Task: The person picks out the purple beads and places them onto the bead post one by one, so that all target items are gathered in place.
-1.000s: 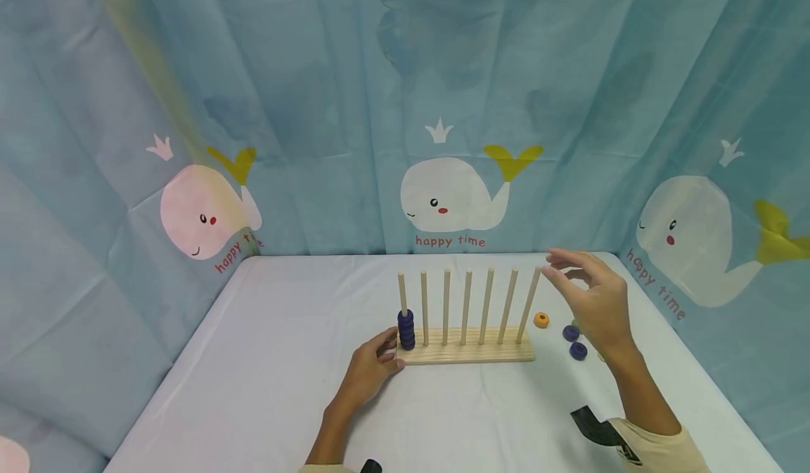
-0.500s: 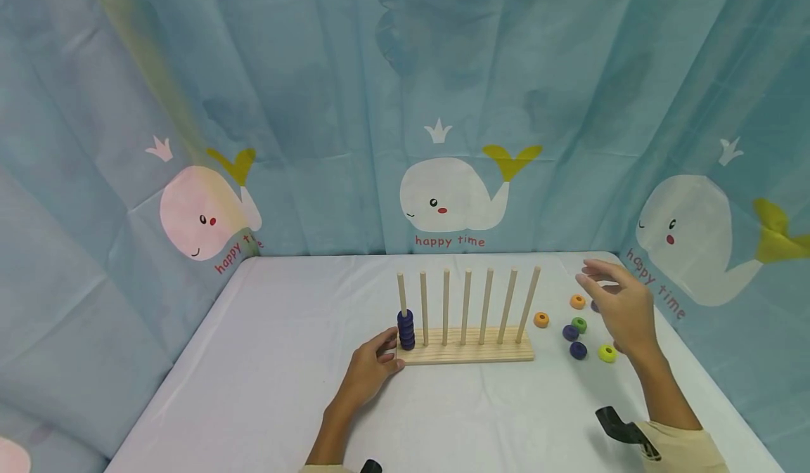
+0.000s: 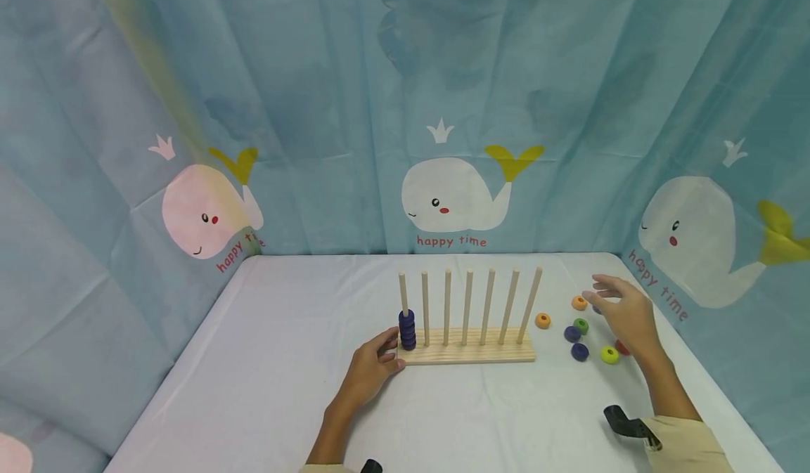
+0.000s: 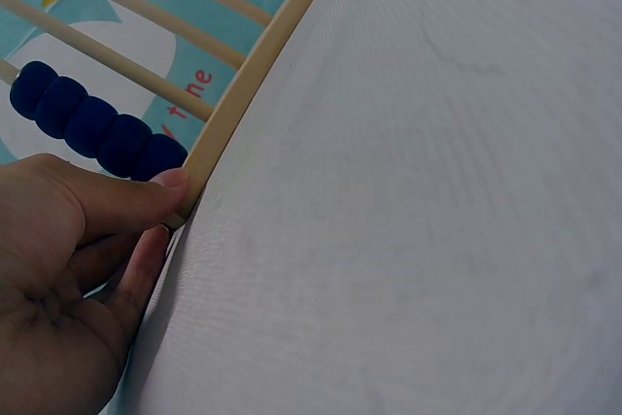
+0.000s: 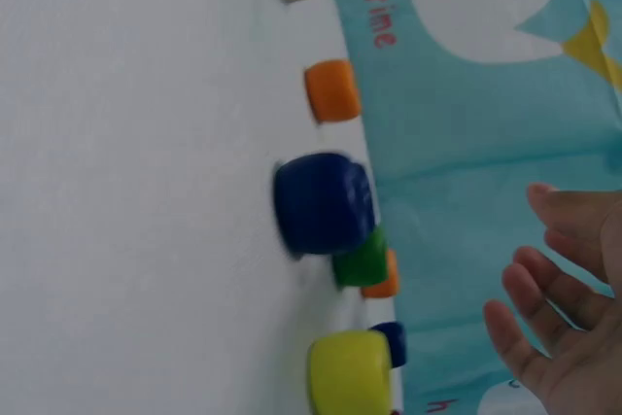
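A wooden peg rack (image 3: 468,355) with several upright pegs stands on the table. Dark blue beads (image 3: 408,334) are stacked on its leftmost peg; the stack also shows in the left wrist view (image 4: 92,123). My left hand (image 3: 372,369) pinches the left end of the rack's base between thumb and fingers. To the right, my right hand (image 3: 628,316) hovers over loose beads, fingers relaxed and holding nothing. Near it lie orange beads (image 3: 579,303), a green bead (image 3: 581,326), blue beads (image 3: 579,351), a yellow bead (image 3: 609,355) and a partly hidden red bead (image 3: 623,348).
One orange bead (image 3: 542,320) lies close to the rack's right end. The white-covered table (image 3: 285,332) meets a blue whale-print curtain (image 3: 329,178) at the back and sides.
My right hand has moved away from the rightmost peg, to the right and down over the loose beads, uncovering several of them. My left hand and the rack stay put.
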The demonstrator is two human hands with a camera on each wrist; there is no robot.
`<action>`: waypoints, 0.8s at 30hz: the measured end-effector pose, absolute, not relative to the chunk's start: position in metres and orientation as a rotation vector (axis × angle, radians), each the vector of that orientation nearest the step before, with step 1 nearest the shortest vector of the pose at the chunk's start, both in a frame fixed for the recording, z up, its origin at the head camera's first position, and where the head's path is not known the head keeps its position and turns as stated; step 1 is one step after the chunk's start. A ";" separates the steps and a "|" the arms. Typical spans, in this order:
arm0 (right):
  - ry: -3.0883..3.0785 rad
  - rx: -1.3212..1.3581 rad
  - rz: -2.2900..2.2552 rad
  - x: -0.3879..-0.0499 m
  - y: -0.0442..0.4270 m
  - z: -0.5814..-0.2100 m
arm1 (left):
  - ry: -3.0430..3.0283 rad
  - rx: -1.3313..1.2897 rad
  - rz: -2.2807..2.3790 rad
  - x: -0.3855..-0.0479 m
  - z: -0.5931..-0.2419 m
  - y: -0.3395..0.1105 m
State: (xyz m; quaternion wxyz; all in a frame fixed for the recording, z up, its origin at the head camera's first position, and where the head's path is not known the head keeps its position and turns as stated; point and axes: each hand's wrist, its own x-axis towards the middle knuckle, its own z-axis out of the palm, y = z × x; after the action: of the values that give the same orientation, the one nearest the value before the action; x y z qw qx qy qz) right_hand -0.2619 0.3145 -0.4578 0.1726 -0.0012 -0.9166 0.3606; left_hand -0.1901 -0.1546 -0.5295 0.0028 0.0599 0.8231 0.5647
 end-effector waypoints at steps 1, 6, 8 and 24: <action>-2.619 -0.013 1.017 -0.262 0.316 -0.460 | 2.581 0.185 1.769 -0.190 -0.530 -0.155; -2.674 -0.041 0.983 -0.266 0.326 -0.472 | 2.585 0.187 1.767 -0.190 -0.529 -0.155; -2.691 -0.053 0.987 -0.269 0.329 -0.475 | 2.584 0.182 1.768 -0.190 -0.529 -0.154; -2.841 -0.168 1.051 -0.283 0.349 -0.493 | 2.597 0.205 1.766 -0.191 -0.530 -0.155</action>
State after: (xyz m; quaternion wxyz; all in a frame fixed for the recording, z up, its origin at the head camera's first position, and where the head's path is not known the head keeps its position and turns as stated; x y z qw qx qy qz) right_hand -0.2829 0.3488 -0.4927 0.0539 -0.0554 -0.9350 0.3461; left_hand -0.1905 -0.1545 -0.5304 -0.0031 0.0651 0.8251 0.5611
